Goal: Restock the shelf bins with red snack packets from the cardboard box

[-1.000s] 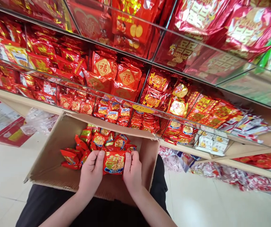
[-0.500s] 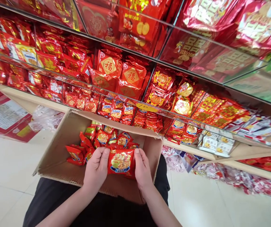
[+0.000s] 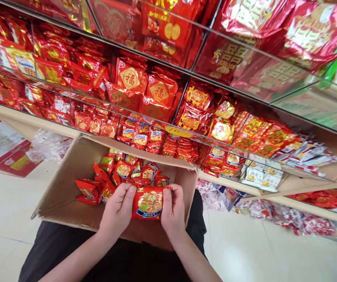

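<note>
A red biscuit packet with gold lettering and a biscuit picture is stretched between my two hands, its printed face turned up toward me. My left hand pinches the packet's left end, thumb on top. At the other end, my right hand grips it the same way, fingers curled behind. Just below the packet is an open cardboard box resting on my lap. Several similar red packets lie loose in the box, mostly toward its far side.
Shelves with clear dividers hold many red snack packets right behind the box. A yellow price tag sits on the shelf edge. Bagged goods lie low at right; a crumpled plastic bag and a red carton stand at left.
My right hand has shifted its hold, with the thumb now further over the packet's right end. The view has moved slightly, so the shelves and box appear further left.
</note>
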Demonstrator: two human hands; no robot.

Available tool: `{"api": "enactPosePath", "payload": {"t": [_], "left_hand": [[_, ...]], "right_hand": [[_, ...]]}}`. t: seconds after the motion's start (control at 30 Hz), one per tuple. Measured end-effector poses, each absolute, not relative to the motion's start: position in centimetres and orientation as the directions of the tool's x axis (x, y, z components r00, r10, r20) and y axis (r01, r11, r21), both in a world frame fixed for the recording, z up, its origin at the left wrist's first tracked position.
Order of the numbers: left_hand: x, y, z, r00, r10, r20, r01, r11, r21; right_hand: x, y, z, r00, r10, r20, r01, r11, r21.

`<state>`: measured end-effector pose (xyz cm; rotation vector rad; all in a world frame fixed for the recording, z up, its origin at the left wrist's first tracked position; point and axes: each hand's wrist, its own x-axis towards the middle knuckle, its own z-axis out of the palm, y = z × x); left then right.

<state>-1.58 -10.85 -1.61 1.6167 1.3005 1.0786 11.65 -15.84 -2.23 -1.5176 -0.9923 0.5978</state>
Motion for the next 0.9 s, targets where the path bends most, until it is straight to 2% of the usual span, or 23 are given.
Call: {"api": "enactPosePath", "payload": {"t": [0.13, 0.27, 0.37, 0.43, 0.5, 0.57, 0.63, 0.77, 0.83, 0.9], "left_hand": [[-1.1, -10.4, -0.7, 0.179, 0.965, 0.194, 0.313, -0.242, 0.918], [0.0, -10.0, 0.4, 0.319, 0.92, 0.228, 0.296, -0.326, 0.898], [0.8, -9.5, 1.3, 0.451, 0.841, 0.299, 0.272, -0.448, 0.852], [0.9, -8.4, 1.9, 0.504, 0.777, 0.377, 0.3, -0.567, 0.767], [0.3, -6.4, 2.3, 0.513, 0.728, 0.456, 0.399, -0.672, 0.624], [-0.7, -3.7, 2.4, 0.504, 0.687, 0.524, 0.528, -0.725, 0.443], [-1.8, -1.0, 2.1, 0.526, 0.659, 0.538, 0.631, -0.726, 0.273], [-2.6, 2.2, 1.1, 0.538, 0.695, 0.477, 0.764, -0.641, 0.072], [-2.5, 2.4, 0.6, 0.521, 0.697, 0.493, 0.789, -0.613, 0.033], [-2.3, 2.1, 0.1, 0.524, 0.684, 0.508, 0.793, -0.61, 0.003]], "right_hand": [[12.8, -16.8, -0.6, 0.347, 0.928, 0.134, 0.123, 0.097, -0.988], [14.2, -18.4, 1.1, 0.197, 0.98, -0.03, 0.018, -0.035, -0.999], [15.9, -19.7, 2.2, 0.246, 0.969, -0.02, 0.039, -0.03, -0.999], [18.0, -20.3, 2.7, 0.394, 0.916, 0.074, 0.098, 0.038, -0.994], [20.9, -20.6, 2.7, 0.612, 0.768, 0.189, 0.188, 0.091, -0.978], [24.3, -20.4, 2.0, 0.775, 0.572, 0.269, 0.29, 0.057, -0.955], [27.6, -19.7, 0.5, 0.813, 0.493, 0.31, 0.385, -0.057, -0.921], [31.3, -16.2, -3.1, 0.663, 0.691, 0.286, 0.623, -0.298, -0.723], [31.7, -13.2, -4.3, 0.578, 0.772, 0.262, 0.694, -0.297, -0.656], [31.6, -9.6, -5.0, 0.534, 0.806, 0.254, 0.715, -0.271, -0.644]]}}
